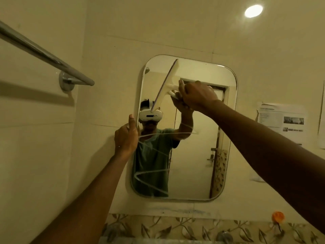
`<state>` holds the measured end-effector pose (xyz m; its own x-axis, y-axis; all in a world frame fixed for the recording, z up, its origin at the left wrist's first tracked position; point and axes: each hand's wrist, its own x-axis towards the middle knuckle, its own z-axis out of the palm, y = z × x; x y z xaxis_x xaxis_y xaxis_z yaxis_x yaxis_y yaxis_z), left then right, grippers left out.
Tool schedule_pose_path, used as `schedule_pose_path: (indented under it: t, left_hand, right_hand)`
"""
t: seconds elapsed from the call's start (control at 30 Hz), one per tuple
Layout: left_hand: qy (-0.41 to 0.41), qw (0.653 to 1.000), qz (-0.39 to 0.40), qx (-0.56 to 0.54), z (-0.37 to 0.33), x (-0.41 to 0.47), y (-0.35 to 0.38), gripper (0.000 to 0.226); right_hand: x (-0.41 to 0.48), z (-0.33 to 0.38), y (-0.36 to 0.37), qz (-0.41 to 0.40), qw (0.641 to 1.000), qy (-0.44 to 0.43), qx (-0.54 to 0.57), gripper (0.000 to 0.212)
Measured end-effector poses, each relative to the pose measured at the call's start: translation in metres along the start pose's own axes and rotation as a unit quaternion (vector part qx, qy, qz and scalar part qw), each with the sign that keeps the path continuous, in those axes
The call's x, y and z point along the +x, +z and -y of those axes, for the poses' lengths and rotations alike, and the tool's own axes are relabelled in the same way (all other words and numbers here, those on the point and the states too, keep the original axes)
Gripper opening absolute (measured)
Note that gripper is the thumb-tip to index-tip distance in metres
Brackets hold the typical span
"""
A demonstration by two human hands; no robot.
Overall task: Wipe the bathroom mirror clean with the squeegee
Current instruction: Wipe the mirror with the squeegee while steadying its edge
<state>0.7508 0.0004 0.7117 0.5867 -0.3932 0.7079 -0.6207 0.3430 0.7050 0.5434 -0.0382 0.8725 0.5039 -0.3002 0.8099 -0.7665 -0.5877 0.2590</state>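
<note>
A rounded rectangular mirror [197, 166] hangs on the cream tiled wall. White foam streaks zigzag across its lower left part. My right hand [197, 97] grips the handle of a white squeegee [167, 85], whose blade rests tilted on the upper left area of the glass. My left hand [126, 138] holds the mirror's left edge, fingers curled around the rim. The mirror reflects a person in a green shirt and a headset, and a door behind.
A chrome towel bar [44, 53] sticks out from the left wall. A paper notice [283, 120] is stuck to the wall at right. An orange hook [277, 216] sits on the leaf-patterned tile band [175, 228] below. A ceiling light [253, 11] glows at upper right.
</note>
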Motion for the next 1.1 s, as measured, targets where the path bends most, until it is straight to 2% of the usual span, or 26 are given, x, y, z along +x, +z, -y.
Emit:
schedule_pose_path:
  t: [0.1, 0.17, 0.23, 0.33, 0.43, 0.5, 0.67, 0.8, 0.87, 0.97, 1.1]
  left_hand:
    - [-0.012, 1.000, 0.004, 0.003, 0.000, 0.002, -0.003, 0.067]
    - [-0.005, 1.000, 0.006, 0.005, 0.000, 0.004, -0.005, 0.070]
    - [0.013, 1.000, 0.001, 0.011, -0.001, 0.004, -0.004, 0.069]
    - [0.038, 0.999, -0.001, 0.031, -0.002, 0.004, -0.006, 0.066]
    - [-0.006, 0.999, 0.031, 0.043, -0.005, 0.018, -0.014, 0.074]
    - [-0.014, 0.998, 0.022, 0.056, -0.008, 0.030, -0.020, 0.078]
    - [0.047, 0.994, -0.067, 0.071, -0.039, 0.060, -0.026, 0.068]
    - [0.070, 0.996, -0.060, 0.013, -0.083, 0.082, -0.016, 0.052]
    - [0.043, 0.998, -0.045, -0.007, -0.094, 0.090, -0.009, 0.050]
    - [0.003, 0.999, -0.033, 0.023, -0.100, 0.096, 0.001, 0.053]
    - [0.007, 0.998, -0.034, 0.056, -0.096, 0.103, 0.005, 0.059]
  right_hand:
    - [-0.011, -0.026, 0.001, 0.011, 0.999, 0.039, 0.030, 0.051]
    - [-0.041, -0.068, 0.005, 0.002, 0.992, 0.110, 0.055, 0.052]
    - [-0.081, -0.106, 0.004, -0.022, 0.982, 0.173, 0.076, 0.065]
    - [-0.109, -0.126, 0.004, -0.023, 0.981, 0.178, 0.066, 0.068]
    - [-0.100, -0.115, -0.004, -0.029, 0.978, 0.190, 0.082, 0.068]
    - [-0.090, -0.108, -0.014, -0.048, 0.972, 0.198, 0.118, 0.069]
    - [-0.065, -0.090, -0.045, -0.093, 0.939, 0.251, 0.216, 0.053]
    - [-0.039, -0.081, -0.058, -0.111, 0.918, 0.248, 0.289, 0.037]
    - [-0.028, -0.079, -0.062, -0.115, 0.918, 0.239, 0.296, 0.038]
    - [-0.019, -0.074, -0.058, -0.089, 0.933, 0.234, 0.259, 0.038]
    - [-0.038, -0.064, -0.029, -0.056, 0.945, 0.241, 0.215, 0.019]
